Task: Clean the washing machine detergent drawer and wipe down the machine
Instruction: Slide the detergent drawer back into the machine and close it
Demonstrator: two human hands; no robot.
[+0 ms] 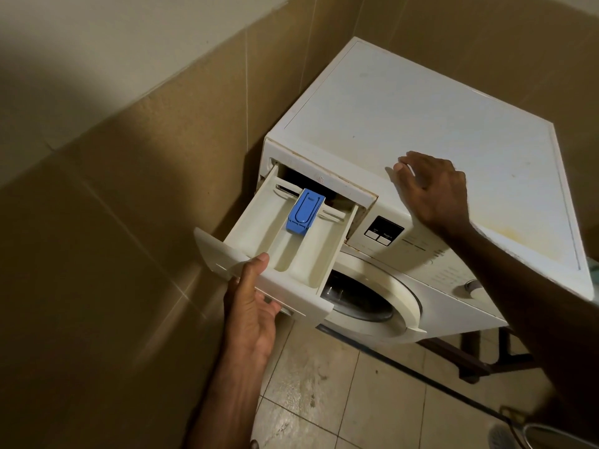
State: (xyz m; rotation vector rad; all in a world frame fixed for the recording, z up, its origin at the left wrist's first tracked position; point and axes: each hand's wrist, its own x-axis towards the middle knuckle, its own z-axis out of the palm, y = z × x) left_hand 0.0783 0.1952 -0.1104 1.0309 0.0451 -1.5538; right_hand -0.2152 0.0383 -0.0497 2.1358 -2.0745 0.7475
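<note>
We note: detergent drawer (285, 247) pulled out, long axis 7-to-1 o'clock; left hand (251, 306) grips its front; right hand (434, 189) spread, empty, braces washing machine (421, 124) top at 2 o'clock.

Tan tiled wall (129, 189), stained floor tiles (372, 400), dark stand (470, 358).

One head-worn wide-angle view, looking forward and steeply down from above, sitting close over the washing machine (421, 131) top and its front corner, taking in tiled wall (113, 189) at left, floor tiles (340, 400) below.
</note>
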